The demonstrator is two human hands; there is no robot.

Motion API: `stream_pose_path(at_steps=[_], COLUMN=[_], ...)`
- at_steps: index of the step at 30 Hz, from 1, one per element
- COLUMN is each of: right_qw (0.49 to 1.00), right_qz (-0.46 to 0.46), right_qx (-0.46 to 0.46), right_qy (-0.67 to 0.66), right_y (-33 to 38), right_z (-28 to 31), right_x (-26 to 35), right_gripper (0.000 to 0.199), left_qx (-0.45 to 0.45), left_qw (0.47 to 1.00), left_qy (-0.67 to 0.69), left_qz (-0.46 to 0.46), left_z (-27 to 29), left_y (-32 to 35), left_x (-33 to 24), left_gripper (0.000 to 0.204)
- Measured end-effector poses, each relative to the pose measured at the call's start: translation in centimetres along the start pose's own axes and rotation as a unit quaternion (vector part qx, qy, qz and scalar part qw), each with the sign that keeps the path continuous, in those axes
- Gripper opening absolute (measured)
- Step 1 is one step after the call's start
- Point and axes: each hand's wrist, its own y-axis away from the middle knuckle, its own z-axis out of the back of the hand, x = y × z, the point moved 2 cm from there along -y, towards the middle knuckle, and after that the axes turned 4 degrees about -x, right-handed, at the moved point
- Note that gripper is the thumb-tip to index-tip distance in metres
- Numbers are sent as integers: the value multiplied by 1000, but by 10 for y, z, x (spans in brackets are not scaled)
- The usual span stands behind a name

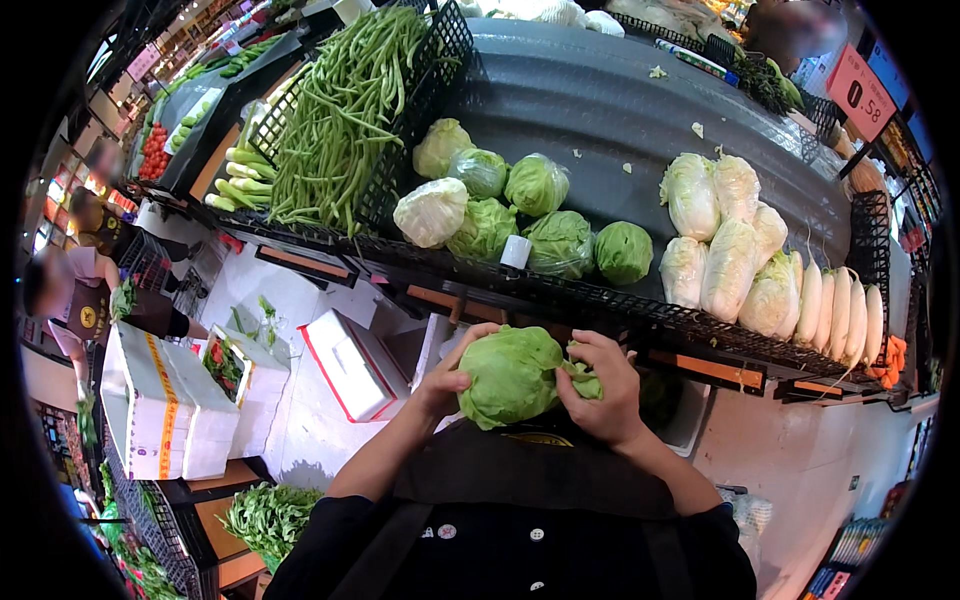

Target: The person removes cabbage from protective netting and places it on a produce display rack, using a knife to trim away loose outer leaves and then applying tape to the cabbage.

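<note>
I hold a round green cabbage (512, 375) close to my chest, below the front edge of the produce shelf (600, 90). My left hand (448, 377) cups its left side. My right hand (604, 385) grips the right side, with its fingers closed on a loose outer leaf (583, 381). On the dark shelf above lie several wrapped cabbages (500, 205), a group of pale napa cabbages (725, 245) and white radishes (840, 310) at the right.
A black crate of green beans (345, 110) stands at the shelf's left. White foam boxes (160, 400) and a red-edged box (345, 365) sit on the floor at left, with leafy greens (265, 515). A person (75, 290) is at far left.
</note>
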Motion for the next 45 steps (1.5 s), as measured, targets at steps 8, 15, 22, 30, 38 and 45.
stream_pose_path(at_steps=[8, 15, 22, 30, 38, 45], right_qw=[999, 999, 997, 955, 871, 828], right_qz=[29, 19, -27, -272, -448, -497], right_qx=[-4, 40, 21, -39, -61, -10], right_qy=[31, 18, -67, -113, -193, -260], right_y=[10, 12, 22, 36, 58, 57], right_z=[2, 8, 16, 10, 0, 4], right_x=[2, -4, -4, -20, -62, -64], right_gripper=[31, 38, 31, 11, 8, 7], left_qx=[13, 7, 49, 37, -5, 49], left_qw=[991, 992, 984, 963, 981, 995], left_qy=[-135, -120, -165, -268, -195, -86], left_qz=[-13, 38, 56, 16, -13, 0], left_z=[-15, -23, -25, -26, -22, -20], left_y=[6, 9, 3, 2, 10, 15], left_x=[-15, -7, -5, -8, 0, 5], left_gripper=[100, 104, 108, 116, 107, 96])
